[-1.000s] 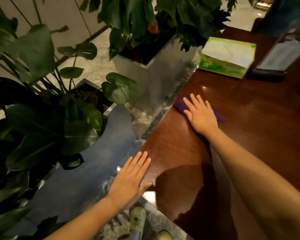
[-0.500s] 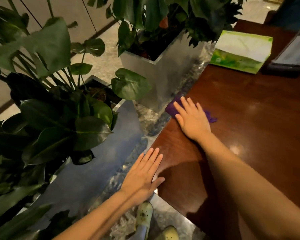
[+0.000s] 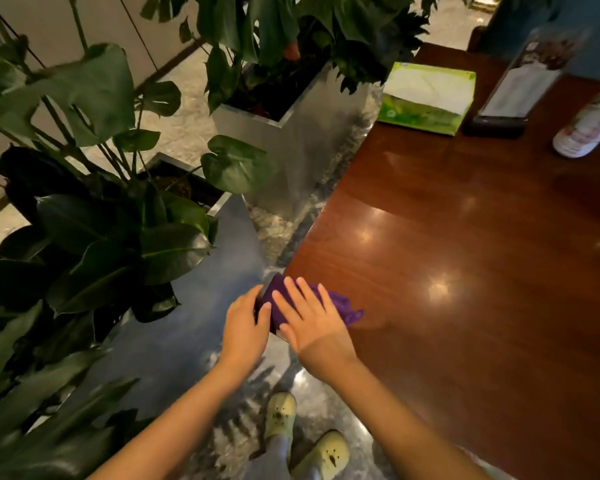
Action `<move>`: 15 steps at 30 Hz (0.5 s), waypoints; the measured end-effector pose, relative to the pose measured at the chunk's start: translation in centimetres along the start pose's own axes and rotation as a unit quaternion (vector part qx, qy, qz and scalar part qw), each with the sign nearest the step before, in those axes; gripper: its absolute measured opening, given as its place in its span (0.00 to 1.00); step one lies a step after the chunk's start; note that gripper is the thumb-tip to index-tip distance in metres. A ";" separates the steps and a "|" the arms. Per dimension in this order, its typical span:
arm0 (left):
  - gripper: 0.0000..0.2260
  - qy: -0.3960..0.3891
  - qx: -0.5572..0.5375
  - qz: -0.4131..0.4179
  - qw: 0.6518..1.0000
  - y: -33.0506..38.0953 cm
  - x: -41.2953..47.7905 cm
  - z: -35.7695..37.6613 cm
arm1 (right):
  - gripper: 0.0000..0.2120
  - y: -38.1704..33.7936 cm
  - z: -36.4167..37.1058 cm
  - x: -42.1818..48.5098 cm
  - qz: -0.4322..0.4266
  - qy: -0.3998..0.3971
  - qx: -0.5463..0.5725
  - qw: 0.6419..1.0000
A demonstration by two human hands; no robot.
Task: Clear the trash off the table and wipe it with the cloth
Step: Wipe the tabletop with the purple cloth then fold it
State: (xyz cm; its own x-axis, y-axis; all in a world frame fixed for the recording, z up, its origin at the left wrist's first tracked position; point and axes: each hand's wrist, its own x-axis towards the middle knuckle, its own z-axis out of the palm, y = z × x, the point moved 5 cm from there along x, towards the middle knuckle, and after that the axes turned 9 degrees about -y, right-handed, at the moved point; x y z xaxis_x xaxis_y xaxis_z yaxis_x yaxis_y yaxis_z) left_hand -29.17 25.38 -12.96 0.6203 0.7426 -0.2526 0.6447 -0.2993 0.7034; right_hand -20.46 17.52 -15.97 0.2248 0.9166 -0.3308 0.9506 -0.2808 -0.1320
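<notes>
Purple and crumpled, the cloth (image 3: pixel 340 308) lies at the near left corner of the table (image 3: pixel 465 271), bunched under the right hand (image 3: pixel 312 327) and hanging a little over the edge; its loose, ragged end sticks out just right of the fingers, and the part over the corner looks folded flat and darker; the weave is too blurred to make out. Right hand lies palm down, fingers spread, pressing the cloth to the wood; left hand (image 3: pixel 245 332) sits just beside it, off the table's edge, fingers together and curled against the hanging part of the cloth, thumb touching it; whether it truly grips I cannot tell. Below the hands, two pale shoes (image 3: pixel 305 434) stand on the mottled floor. Left of the left hand stands a metal planter (image 3: pixel 187 306) full of broad dark leaves; beyond it, a second planter (image 3: pixel 302 133) holds more. Glossy brown wood runs away from the right hand, with spots of lamp glare. Well beyond the hands, at the far edge, lies a green and white tissue box (image 3: pixel 426 98); right of it a clear sign holder (image 3: pixel 520 88) on a dark base, its sheet blurred; further right a white bottle (image 3: pixel 589 126) with red marks; no writing on any of these can be read.
</notes>
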 end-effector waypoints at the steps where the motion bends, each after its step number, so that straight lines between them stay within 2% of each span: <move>1: 0.14 -0.003 0.016 -0.003 1.000 -0.2 -0.2 0.0 | 0.27 -0.4 0.1 -0.7 -0.001 0.002 -0.004 1.000; 7: 0.14 -0.019 0.171 0.045 0.984 0.7 -1.5 1.2 | 0.27 0.3 0.4 -4.3 0.012 0.004 0.000 1.000; 12: 0.14 -0.094 0.152 0.092 0.980 3.4 -2.2 4.6 | 0.27 3.0 1.2 -7.9 0.060 0.016 0.021 0.998; 15: 0.14 -0.119 0.147 0.092 0.978 4.9 -2.0 6.8 | 0.27 4.8 1.6 -10.2 0.072 0.024 0.029 0.997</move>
State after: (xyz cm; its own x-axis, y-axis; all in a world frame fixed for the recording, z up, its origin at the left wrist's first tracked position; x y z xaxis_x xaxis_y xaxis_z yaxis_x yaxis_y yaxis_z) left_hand -24.19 18.32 -13.56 0.8020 0.5093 -0.3121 0.5909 -0.6004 0.5388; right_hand -18.53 6.36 -14.74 0.3697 0.8775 -0.3056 0.8939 -0.4256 -0.1407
